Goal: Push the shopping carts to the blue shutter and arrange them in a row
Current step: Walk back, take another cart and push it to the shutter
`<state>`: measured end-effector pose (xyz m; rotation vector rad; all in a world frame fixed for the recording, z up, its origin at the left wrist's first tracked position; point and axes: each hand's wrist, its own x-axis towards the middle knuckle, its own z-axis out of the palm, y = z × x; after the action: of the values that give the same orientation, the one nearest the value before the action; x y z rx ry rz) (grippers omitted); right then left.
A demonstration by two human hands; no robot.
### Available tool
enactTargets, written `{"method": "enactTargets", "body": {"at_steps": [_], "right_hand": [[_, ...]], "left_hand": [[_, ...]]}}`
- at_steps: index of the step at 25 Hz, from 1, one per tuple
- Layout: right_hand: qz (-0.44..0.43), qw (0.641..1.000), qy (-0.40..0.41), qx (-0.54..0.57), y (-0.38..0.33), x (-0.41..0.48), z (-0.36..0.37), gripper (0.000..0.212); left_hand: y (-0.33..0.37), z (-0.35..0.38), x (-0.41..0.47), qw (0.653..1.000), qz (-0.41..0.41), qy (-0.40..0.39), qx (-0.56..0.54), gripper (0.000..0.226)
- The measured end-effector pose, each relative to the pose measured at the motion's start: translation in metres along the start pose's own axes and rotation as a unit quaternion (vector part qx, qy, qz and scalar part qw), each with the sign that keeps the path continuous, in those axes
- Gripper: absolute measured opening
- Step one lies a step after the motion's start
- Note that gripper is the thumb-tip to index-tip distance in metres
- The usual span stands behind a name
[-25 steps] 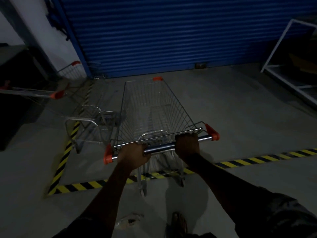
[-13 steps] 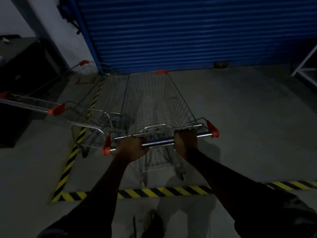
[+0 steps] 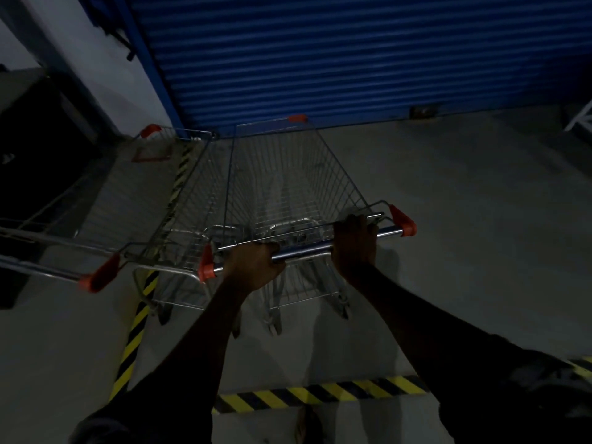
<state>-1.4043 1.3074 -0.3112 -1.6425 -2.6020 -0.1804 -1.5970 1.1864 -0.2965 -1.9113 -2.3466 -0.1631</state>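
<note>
Your left hand (image 3: 256, 265) and right hand (image 3: 354, 248) curl round the handle (image 3: 304, 251). The cart (image 3: 288, 187) ahead of them has rolled closer to the blue shutter (image 3: 320, 59), beside the parked cart (image 3: 189, 200) left of your grip. It looks nearly in the row.

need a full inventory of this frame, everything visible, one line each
blue shutter: 1, blue, across the back.
held cart: 1, silver wire with orange corner caps, centre, nose near the shutter.
parked cart: 1, silver wire with orange caps, close on the held cart's left.
hazard tape: 2 strips, yellow-black, one across the floor at the bottom, one along the left.
dark cabinet: 1, black, far left.
white frame: 1, white, right edge, mostly cut off.
floor: grey concrete.
left hand: 1, fingers curled round the handle, left part.
right hand: 1, grips the handle, right part.
</note>
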Motion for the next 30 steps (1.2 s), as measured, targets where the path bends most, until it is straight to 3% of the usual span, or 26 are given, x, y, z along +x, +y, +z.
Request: {"method": "enactTargets", "body": {"at_steps": [3, 19, 24, 27, 30], "right_hand": [[0.010, 0.999, 0.009, 0.052, -0.019, 0.027, 0.004, 0.034], [-0.158, 0.978, -0.044, 0.132, -0.066, 0.087, -0.004, 0.079], [-0.168, 0.974, -0.051, 0.143, -0.076, 0.084, 0.017, 0.116], [-0.181, 0.972, -0.072, 0.132, -0.074, 0.084, 0.019, 0.126], [-0.196, 0.969, -0.087, 0.126, -0.066, 0.085, 0.012, 0.123]], "left_hand": [[-0.025, 0.004, 0.026, 1.000, 0.005, -0.010, -0.019, 0.021], [-0.132, 0.019, 0.098, 0.997, 0.008, -0.075, -0.001, 0.035], [-0.135, 0.030, 0.108, 0.994, -0.056, -0.068, 0.066, 0.033], [-0.132, 0.037, 0.109, 0.993, -0.110, -0.015, 0.033, 0.049], [-0.129, 0.035, 0.102, 0.994, -0.110, 0.023, -0.009, 0.079]]}}
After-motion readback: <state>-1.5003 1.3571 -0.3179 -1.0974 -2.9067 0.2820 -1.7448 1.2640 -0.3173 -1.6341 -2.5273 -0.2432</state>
